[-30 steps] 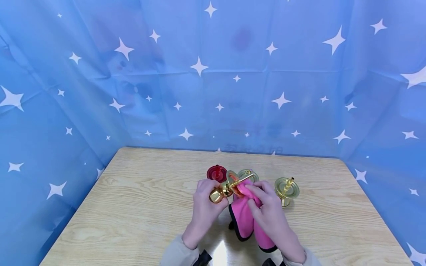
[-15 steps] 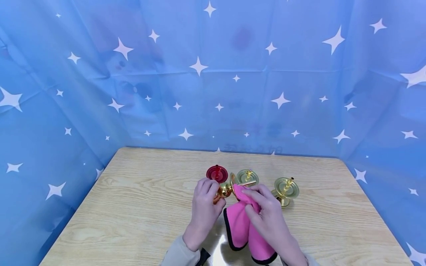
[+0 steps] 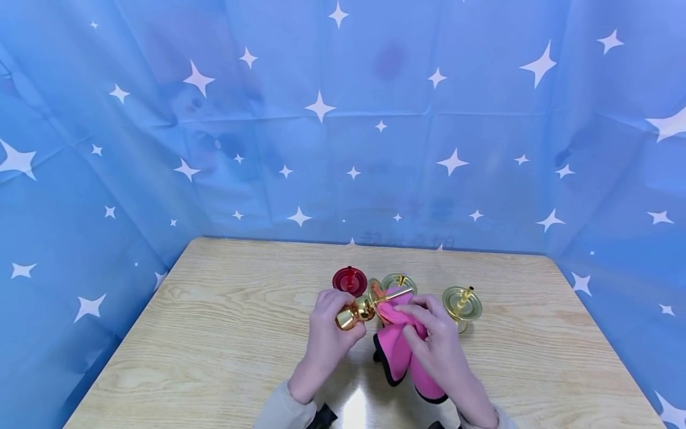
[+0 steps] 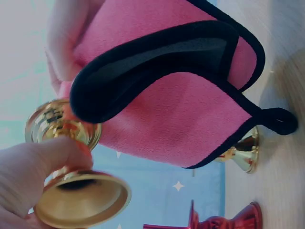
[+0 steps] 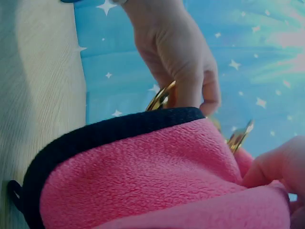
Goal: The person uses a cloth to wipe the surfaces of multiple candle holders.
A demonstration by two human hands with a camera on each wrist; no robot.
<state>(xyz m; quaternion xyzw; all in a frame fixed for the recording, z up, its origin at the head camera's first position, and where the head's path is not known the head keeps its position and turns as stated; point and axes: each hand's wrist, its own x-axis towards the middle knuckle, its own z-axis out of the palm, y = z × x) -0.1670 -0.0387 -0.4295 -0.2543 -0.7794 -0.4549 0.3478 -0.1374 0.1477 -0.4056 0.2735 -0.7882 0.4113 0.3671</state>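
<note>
My left hand (image 3: 326,333) grips a shiny gold candlestick (image 3: 348,317) by its stem, over the table. The candlestick is tilted on its side; its hollow foot (image 4: 86,205) shows in the left wrist view. Its drip plate and thin spike point right, toward my right hand (image 3: 438,339). That hand pinches a pink cloth (image 3: 393,351) with black edging and presses it against the plate beside the spike. Folds of the cloth hang below the fingers, and a black loop (image 4: 280,121) sticks out at one corner. In the right wrist view the cloth hides most of the candlestick.
A red candlestick (image 3: 349,281) stands just behind my left hand. One gold candlestick (image 3: 390,280) is partly covered behind the cloth, and another gold candlestick (image 3: 462,304) stands right of my right hand. A blue starry curtain (image 3: 343,143) rises behind the wooden table (image 3: 214,333).
The candlestick turned away so its foot was hidden in my left hand, then turned back toward me. The cloth dipped, then rose along the plate and spike. The standing candlesticks stayed put.
</note>
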